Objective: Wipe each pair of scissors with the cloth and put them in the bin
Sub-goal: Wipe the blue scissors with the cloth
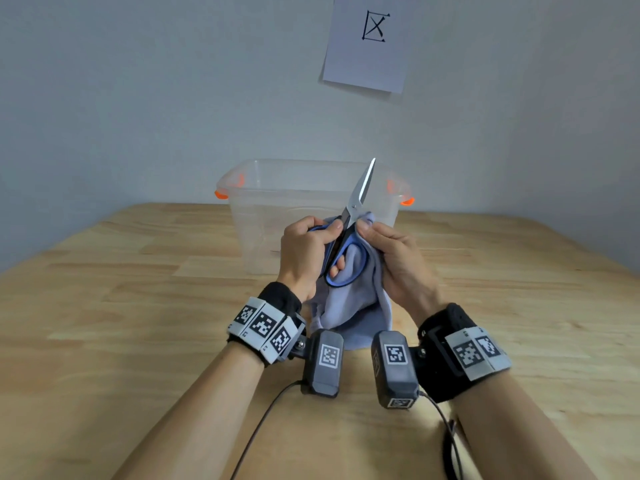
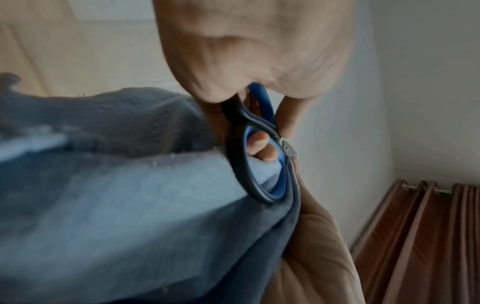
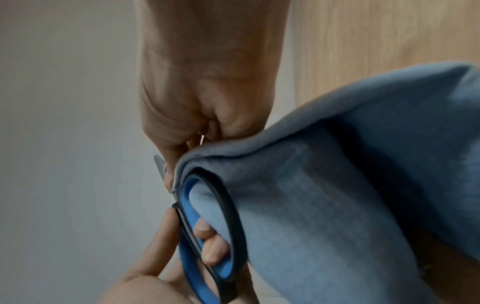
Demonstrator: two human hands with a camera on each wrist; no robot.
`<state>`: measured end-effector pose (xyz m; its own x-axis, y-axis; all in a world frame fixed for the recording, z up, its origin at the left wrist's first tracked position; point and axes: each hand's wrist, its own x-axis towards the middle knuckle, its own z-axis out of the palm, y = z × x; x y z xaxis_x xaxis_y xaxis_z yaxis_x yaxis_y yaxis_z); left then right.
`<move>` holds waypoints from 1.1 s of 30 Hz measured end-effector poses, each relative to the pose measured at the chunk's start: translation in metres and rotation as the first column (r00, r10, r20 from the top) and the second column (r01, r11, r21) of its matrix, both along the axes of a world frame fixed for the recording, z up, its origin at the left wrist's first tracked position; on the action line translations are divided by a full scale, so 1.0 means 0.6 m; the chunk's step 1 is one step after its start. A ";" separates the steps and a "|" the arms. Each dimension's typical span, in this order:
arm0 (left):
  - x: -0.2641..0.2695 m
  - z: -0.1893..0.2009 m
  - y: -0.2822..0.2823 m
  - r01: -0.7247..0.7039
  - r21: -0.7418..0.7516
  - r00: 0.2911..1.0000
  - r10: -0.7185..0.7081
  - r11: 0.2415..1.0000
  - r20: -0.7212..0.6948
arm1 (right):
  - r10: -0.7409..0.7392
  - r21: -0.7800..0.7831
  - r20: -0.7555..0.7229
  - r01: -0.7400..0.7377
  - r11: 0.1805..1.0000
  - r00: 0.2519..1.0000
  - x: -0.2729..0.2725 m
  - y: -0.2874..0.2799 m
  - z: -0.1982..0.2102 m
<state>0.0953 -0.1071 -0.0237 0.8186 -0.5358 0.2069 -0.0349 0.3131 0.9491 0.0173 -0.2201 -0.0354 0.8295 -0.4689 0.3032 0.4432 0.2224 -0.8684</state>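
A pair of scissors [image 1: 360,194] with black and blue handles points up and away, blades closed, above the table in front of the clear bin [image 1: 304,216]. My left hand [image 1: 304,251] grips the handles, fingers through the lower loop [image 2: 236,160]. My right hand [image 1: 391,254] pinches the light blue cloth [image 1: 349,306] against the base of the blades, just above the handles [image 3: 226,205]. The cloth hangs down between both hands to the table. The bare blade tips stick out above the cloth.
The clear plastic bin has orange latches [image 1: 221,194] and stands at the far middle of the wooden table [image 1: 121,306], close to the grey wall. A paper sign [image 1: 367,39] hangs on the wall. Wrist camera cables [image 1: 263,420] trail over the table's near edge.
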 end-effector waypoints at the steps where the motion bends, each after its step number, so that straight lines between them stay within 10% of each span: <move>1: 0.000 0.000 0.000 0.002 -0.002 1.000 -0.002 1.000 -0.001 | -0.007 -0.001 0.001 0.007 1.000 1.000 0.001 -0.002 0.001; 7: 0.001 -0.005 -0.001 -0.020 0.013 1.000 0.020 1.000 0.022 | -0.144 -0.178 -0.025 0.138 0.974 0.989 0.005 -0.009 -0.001; 21: 0.005 -0.016 0.000 -0.122 0.103 0.972 0.098 0.987 0.213 | -0.666 -0.593 0.121 0.592 0.547 0.736 0.027 0.017 -0.003; 33: 0.006 -0.021 -0.005 -0.021 0.049 1.000 0.020 0.999 0.021 | -0.386 -0.204 -0.030 0.372 0.905 0.922 0.026 0.017 -0.026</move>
